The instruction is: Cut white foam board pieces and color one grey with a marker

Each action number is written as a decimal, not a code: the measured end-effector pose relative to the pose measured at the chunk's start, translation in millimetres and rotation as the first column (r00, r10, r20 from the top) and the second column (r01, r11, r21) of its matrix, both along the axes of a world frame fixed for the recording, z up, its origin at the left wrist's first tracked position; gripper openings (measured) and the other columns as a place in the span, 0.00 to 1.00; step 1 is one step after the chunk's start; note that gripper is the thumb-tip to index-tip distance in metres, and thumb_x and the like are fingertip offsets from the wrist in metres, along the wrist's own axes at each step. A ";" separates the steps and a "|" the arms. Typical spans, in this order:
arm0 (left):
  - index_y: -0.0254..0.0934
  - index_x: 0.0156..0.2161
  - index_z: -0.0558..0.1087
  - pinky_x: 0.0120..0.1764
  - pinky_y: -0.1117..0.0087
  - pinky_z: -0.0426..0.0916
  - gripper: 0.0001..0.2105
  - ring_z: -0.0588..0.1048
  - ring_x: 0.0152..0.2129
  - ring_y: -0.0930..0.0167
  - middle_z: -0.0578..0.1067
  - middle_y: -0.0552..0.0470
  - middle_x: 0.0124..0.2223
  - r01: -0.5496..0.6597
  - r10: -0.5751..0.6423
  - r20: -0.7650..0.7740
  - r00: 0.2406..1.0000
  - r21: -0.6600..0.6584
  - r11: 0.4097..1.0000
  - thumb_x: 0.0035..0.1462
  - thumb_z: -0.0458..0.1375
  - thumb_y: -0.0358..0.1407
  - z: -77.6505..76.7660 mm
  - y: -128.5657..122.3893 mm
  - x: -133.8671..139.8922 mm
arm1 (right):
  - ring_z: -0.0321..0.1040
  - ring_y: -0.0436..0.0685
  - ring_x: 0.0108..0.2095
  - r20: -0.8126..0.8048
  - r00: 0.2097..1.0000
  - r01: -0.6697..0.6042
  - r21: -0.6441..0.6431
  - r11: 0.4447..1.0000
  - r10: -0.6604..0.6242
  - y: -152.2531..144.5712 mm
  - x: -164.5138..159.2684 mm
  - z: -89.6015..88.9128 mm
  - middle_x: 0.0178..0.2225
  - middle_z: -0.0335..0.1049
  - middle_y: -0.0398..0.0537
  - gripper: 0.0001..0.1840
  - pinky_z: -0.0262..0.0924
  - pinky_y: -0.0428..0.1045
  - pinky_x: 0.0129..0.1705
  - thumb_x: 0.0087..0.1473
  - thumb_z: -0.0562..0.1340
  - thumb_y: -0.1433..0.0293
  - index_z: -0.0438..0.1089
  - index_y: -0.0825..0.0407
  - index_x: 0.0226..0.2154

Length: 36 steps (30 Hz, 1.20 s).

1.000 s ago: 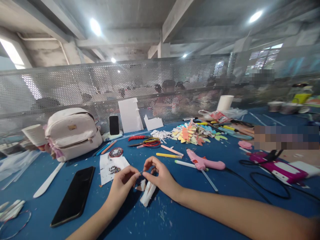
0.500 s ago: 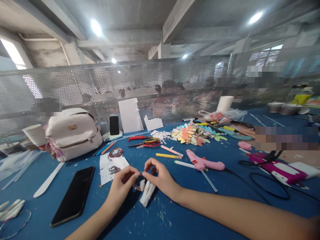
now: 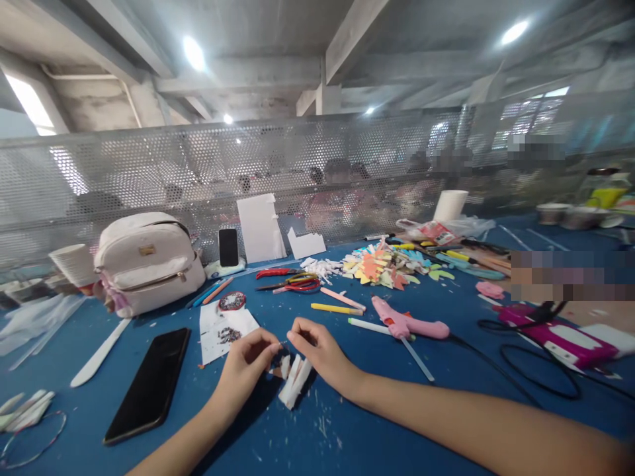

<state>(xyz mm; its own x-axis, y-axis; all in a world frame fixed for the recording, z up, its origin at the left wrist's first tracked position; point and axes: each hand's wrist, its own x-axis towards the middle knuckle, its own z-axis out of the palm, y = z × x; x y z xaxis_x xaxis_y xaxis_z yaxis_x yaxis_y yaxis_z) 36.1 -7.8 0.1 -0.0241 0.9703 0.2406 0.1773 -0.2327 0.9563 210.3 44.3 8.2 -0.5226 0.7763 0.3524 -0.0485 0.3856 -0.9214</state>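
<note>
My left hand (image 3: pixel 248 362) is closed in a pinch, thumb against forefinger, over the blue table. Close beside it my right hand (image 3: pixel 322 350) pinches too, its fingertips a short gap from the left ones. Whatever sits at the fingertips is too small to make out. Below the hands lie white paper strips (image 3: pixel 296 385), with a few small scraps next to them. A white sheet (image 3: pixel 211 344) carrying dark small bits lies left of my left hand, and a round lid-like dish (image 3: pixel 232 301) of similar bits rests at its top edge.
A black phone (image 3: pixel 149 383) lies at left, near a pale backpack (image 3: pixel 149 264). Beyond my hands are red-handled scissors (image 3: pixel 302 284), a yellow marker (image 3: pixel 336 309) and a pile of cut paper (image 3: pixel 380 264). A pink glue gun (image 3: pixel 409 324) with its cord lies at right.
The fingertips of my two hands have drawn slightly apart. The white strips beneath show a little more openly. The whole view has shifted slightly.
</note>
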 end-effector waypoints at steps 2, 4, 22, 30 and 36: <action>0.33 0.30 0.75 0.26 0.74 0.61 0.20 0.66 0.20 0.74 0.70 0.55 0.24 0.005 -0.005 -0.002 1.000 -0.005 1.000 0.53 0.64 0.52 0.1 0.0 0.3 | 0.47 0.50 0.26 0.000 1.000 -0.003 -0.005 1.000 0.003 -0.2 0.0 -0.2 0.23 0.48 0.37 0.24 0.46 0.47 0.29 0.61 0.58 0.52 0.54 0.50 0.23; 0.33 0.30 0.75 0.27 0.74 0.62 0.20 0.66 0.20 0.74 0.70 0.54 0.25 0.009 -0.009 -0.003 1.000 -0.010 1.000 0.53 0.64 0.52 0.0 -0.5 0.7 | 0.46 0.50 0.26 -0.001 1.000 -0.002 -0.009 1.000 0.002 -0.7 0.0 -0.3 0.23 0.46 0.37 0.26 0.45 0.47 0.29 0.61 0.58 0.50 0.53 0.50 0.22; 0.33 0.30 0.75 0.26 0.74 0.63 0.21 0.66 0.21 0.74 0.71 0.54 0.25 0.006 -0.006 0.001 1.000 -0.014 1.000 0.53 0.65 0.52 1.1 -2.0 1.5 | 0.62 0.53 0.29 -0.027 0.999 0.047 -0.020 0.999 -0.047 1.2 2.2 0.2 0.27 0.67 0.41 0.12 0.55 0.47 0.33 0.54 0.67 0.60 0.70 0.52 0.28; 0.33 0.30 0.75 0.26 0.74 0.62 0.21 0.66 0.20 0.74 0.72 0.54 0.25 -0.002 0.002 0.015 1.000 -0.006 1.000 0.52 0.65 0.53 -0.2 -0.2 0.5 | 0.65 0.54 0.31 -0.018 0.995 0.102 -0.007 0.995 -0.102 2.8 2.1 -0.4 0.28 0.70 0.43 0.11 0.57 0.48 0.33 0.54 0.67 0.61 0.73 0.51 0.29; 0.33 0.30 0.75 0.27 0.74 0.63 0.20 0.66 0.20 0.74 0.71 0.53 0.25 0.005 -0.005 0.013 1.000 -0.005 1.000 0.53 0.65 0.52 -1.2 -0.8 0.3 | 0.67 0.56 0.33 -0.042 0.995 0.094 0.006 0.996 -0.094 4.0 1.9 -2.2 0.29 0.73 0.45 0.09 0.56 0.49 0.34 0.54 0.67 0.62 0.78 0.51 0.30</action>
<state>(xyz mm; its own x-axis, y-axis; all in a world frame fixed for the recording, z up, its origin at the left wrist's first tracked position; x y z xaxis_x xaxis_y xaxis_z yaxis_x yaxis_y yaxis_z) 36.4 -8.6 -1.1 -0.0227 0.9717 0.2352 0.1636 -0.2285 0.9597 212.2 48.3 6.0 -0.4325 0.8183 0.3785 -0.0497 0.3976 -0.9162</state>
